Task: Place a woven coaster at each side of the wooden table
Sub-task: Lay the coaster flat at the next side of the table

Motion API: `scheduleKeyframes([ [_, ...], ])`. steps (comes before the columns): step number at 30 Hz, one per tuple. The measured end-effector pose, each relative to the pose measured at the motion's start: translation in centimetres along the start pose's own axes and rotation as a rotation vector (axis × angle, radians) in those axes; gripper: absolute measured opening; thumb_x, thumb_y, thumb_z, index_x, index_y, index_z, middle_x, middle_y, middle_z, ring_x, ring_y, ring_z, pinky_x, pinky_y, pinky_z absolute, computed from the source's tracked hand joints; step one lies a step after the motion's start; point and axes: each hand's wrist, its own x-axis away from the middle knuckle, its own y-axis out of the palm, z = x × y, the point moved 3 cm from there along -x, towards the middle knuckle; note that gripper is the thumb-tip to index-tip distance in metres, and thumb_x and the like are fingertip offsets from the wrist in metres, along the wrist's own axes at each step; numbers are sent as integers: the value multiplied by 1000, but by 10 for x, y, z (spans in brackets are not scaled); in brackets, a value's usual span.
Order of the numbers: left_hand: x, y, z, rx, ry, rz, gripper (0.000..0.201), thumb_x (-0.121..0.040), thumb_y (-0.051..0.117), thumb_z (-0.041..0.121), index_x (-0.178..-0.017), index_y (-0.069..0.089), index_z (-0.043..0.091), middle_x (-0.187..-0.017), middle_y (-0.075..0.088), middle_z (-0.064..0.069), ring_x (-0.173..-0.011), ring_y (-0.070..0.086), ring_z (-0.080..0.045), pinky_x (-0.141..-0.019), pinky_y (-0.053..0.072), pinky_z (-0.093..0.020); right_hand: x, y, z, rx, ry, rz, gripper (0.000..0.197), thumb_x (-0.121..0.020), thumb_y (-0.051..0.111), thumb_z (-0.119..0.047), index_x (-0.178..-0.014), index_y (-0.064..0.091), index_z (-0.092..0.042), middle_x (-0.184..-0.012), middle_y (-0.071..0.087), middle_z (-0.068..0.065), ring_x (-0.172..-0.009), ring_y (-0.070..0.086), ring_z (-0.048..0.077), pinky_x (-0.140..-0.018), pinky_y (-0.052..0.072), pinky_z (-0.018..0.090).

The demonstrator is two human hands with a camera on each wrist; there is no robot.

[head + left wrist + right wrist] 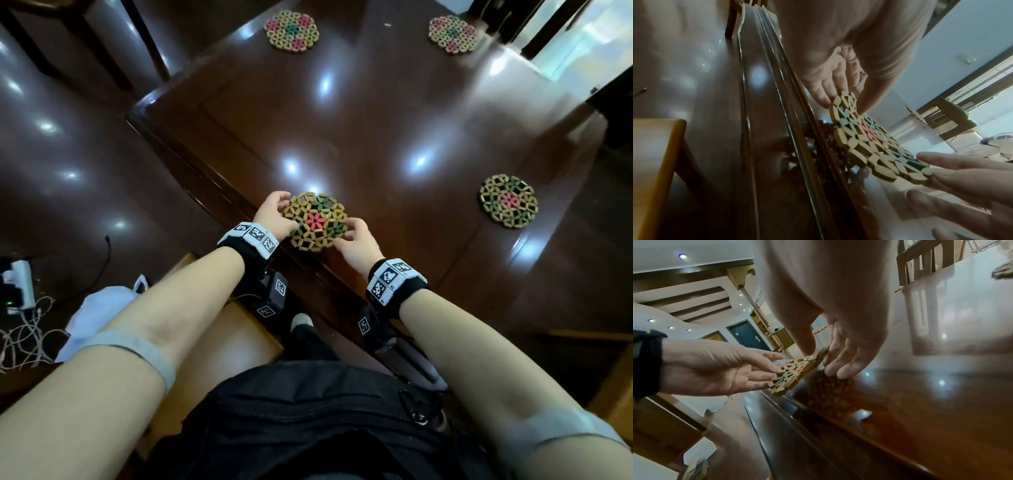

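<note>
1. Both hands, left hand and right hand, pinched the woven coaster at the wooden table near edge.
2. The wrist views showed it tilted off the surface; the head view alone showed three other coasters laid flat.

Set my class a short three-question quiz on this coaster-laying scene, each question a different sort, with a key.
1. How many woven coasters show in the head view?
2. True or false: the coaster at the near edge of the wooden table lies flat, untouched.
3. Which hands hold it? A) left hand only B) right hand only C) both

Key
1. Four
2. False: wrist views show it tilted, held at its edges.
3. C
</note>
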Motion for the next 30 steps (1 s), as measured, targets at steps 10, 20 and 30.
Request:
scheduleKeyframes([
  [10,-57,-9,22,-153,11,9,80,-72,74,4,-142,37,15,-147,44,-10,-137,40,-22,-110,34,-32,-53,4,-24,10,23,-140,58,-89,54,-13,-145,37,-19,-140,53,4,-120,54,20,-95,44,29],
  [20,-55,-9,24,-696,201,11,74,-79,70,43,-143,38,21,-149,42,0,-141,31,-25,-113,31,-44,-68,-9,-20,432,-140,-115,53,-91,49,-15,-143,43,-25,-152,32,1,-137,28,29,-110,31,39],
  [30,-51,-26,11,-896,178,-94,65,-91,58,37,-148,29,25,-158,25,9,-148,16,-20,-116,23,-47,-66,4,-26,490,-168,-179,51,-91,43,-12,-139,47,-28,-147,39,-3,-134,27,28,-107,32,38],
])
